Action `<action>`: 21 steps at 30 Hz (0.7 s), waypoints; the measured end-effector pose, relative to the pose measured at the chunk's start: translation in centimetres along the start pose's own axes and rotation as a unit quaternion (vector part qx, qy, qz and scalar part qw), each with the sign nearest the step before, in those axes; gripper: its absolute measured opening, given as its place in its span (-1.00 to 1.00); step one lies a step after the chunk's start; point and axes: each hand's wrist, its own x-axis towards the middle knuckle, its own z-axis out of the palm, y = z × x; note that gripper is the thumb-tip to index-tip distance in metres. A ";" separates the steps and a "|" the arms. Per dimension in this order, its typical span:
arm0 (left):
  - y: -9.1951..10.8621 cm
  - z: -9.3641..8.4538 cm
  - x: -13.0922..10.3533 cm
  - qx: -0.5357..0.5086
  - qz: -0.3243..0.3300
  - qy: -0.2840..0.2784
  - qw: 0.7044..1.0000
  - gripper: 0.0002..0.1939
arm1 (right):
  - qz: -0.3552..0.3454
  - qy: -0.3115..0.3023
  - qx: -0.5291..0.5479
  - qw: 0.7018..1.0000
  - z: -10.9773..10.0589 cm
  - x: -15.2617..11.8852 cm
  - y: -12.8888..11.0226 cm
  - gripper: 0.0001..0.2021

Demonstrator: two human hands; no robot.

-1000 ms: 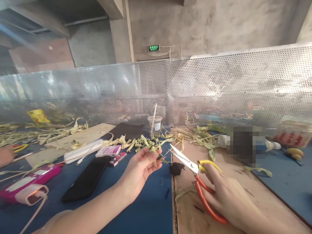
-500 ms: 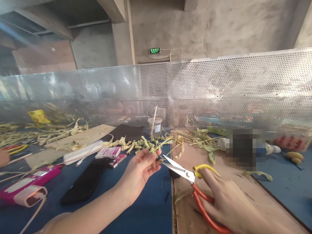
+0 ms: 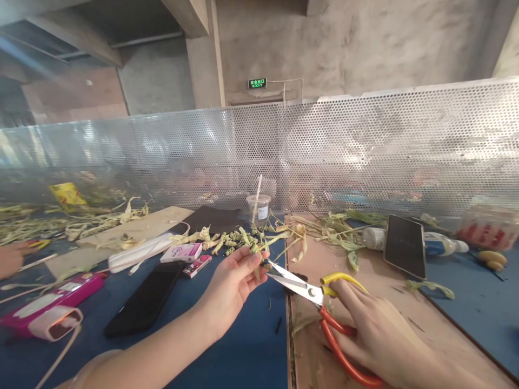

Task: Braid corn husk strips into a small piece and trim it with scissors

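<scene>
The left hand (image 3: 227, 286) pinches the plant piece (image 3: 255, 249) between thumb and fingers, on the near side of the clear cup (image 3: 259, 209). To the right, the scissors (image 3: 312, 292) have come closer, blades narrowly open, so cutting looks possible; the right hand (image 3: 377, 324) holds their handles.

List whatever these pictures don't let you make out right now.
All in the head view:
- Gripped part of the plant piece: hidden by the left hand.
- Whether the scissors touch it: too small.
- Left part of the blue-labelled bottle: behind the propped phone.
- Cup label wording: too small.
- Rest of the other person's hand: cut off by the left edge.
</scene>
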 end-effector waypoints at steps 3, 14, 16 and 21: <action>0.0 0.1 -0.1 0.001 -0.005 -0.002 1.000 -0.83 | -0.014 0.009 -0.013 1.000 0.1 0.0 -0.1 -0.83; -0.1 0.0 0.1 0.020 -0.006 0.005 1.000 -0.81 | -0.023 0.022 -0.030 0.999 0.5 0.0 0.1 -0.79; 0.0 0.1 0.1 0.018 -0.006 0.009 1.000 -0.80 | -0.024 0.025 -0.034 0.999 0.6 -0.1 0.2 -0.79; 0.0 0.2 0.0 0.012 -0.002 0.013 1.000 -0.80 | -0.025 0.024 -0.032 0.999 0.7 -0.2 0.2 -0.81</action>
